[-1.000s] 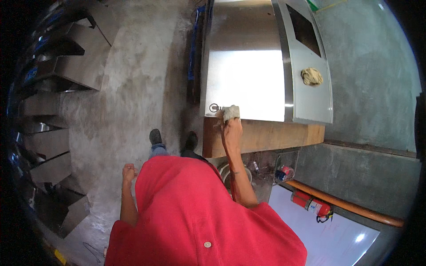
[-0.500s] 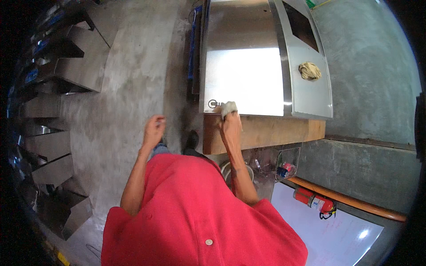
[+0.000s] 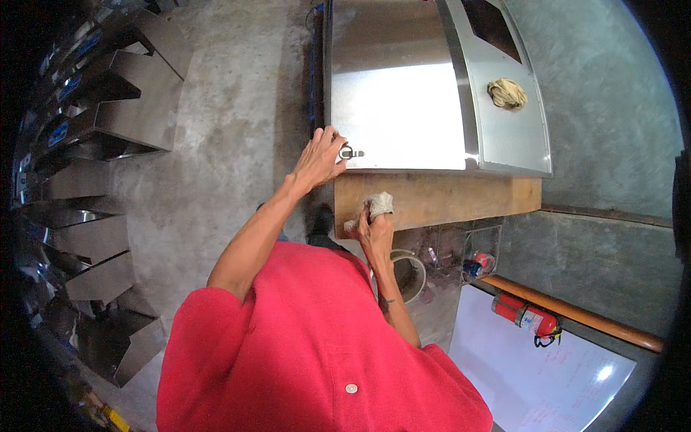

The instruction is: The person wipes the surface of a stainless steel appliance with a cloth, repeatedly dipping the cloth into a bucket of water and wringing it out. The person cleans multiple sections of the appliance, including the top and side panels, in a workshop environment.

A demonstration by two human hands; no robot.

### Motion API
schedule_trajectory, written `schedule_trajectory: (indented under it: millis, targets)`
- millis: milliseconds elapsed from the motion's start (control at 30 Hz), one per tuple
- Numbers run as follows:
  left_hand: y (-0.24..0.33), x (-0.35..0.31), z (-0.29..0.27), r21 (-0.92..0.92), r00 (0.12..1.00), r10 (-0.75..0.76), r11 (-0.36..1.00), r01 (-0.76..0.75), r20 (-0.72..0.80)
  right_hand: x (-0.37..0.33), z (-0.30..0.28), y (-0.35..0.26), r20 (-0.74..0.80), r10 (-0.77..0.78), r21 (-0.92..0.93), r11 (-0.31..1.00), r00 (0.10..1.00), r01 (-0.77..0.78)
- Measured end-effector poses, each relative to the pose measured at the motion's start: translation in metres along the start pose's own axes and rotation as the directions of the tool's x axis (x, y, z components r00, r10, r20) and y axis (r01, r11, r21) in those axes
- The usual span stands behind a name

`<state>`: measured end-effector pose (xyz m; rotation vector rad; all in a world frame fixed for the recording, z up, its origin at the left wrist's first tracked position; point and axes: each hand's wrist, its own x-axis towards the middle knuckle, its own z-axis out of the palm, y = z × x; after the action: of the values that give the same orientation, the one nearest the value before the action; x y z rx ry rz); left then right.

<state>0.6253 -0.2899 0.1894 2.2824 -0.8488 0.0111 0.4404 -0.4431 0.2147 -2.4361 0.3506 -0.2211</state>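
A shiny stainless steel cabinet (image 3: 396, 93) lies on a wooden workbench (image 3: 446, 201). My left hand (image 3: 320, 157) rests on its near left corner, fingers beside a small metal latch (image 3: 351, 153). My right hand (image 3: 374, 227) is closed around a pale wadded cloth (image 3: 379, 204) at the bench's front edge, just below the cabinet. A second crumpled yellowish rag (image 3: 507, 93) sits on the cabinet's angled right panel.
Folded sheet-metal boxes (image 3: 108, 122) are stacked along the left on the concrete floor. Under the bench stand a white bucket (image 3: 412, 273) and small cans (image 3: 476, 265). A red fire extinguisher (image 3: 525, 317), an orange pipe and a whiteboard lie at lower right.
My left arm rose from my side and reached to the cabinet's corner latch. My right hand with the cloth drew back from the cabinet face to the bench edge.
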Motion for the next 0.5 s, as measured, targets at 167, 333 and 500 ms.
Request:
schedule_trajectory:
  millis: [167,333,500]
  targets:
    - [0.002,0.010,-0.004,0.106,0.992,-0.048,0.994,0.036,0.120,-0.010,-0.004,-0.005,0.124,0.142,0.083,0.985,0.982,-0.153]
    - [0.014,0.015,-0.005,-0.217,0.994,-0.042,0.974,0.063,0.104,-0.009,-0.005,-0.010,0.158,0.070,0.065,0.995,0.985,-0.081]
    - [0.003,0.015,-0.009,-0.349,0.972,-0.212,0.922,0.166,-0.099,-0.003,0.006,-0.013,0.178,-0.082,0.060,0.996,0.981,0.072]
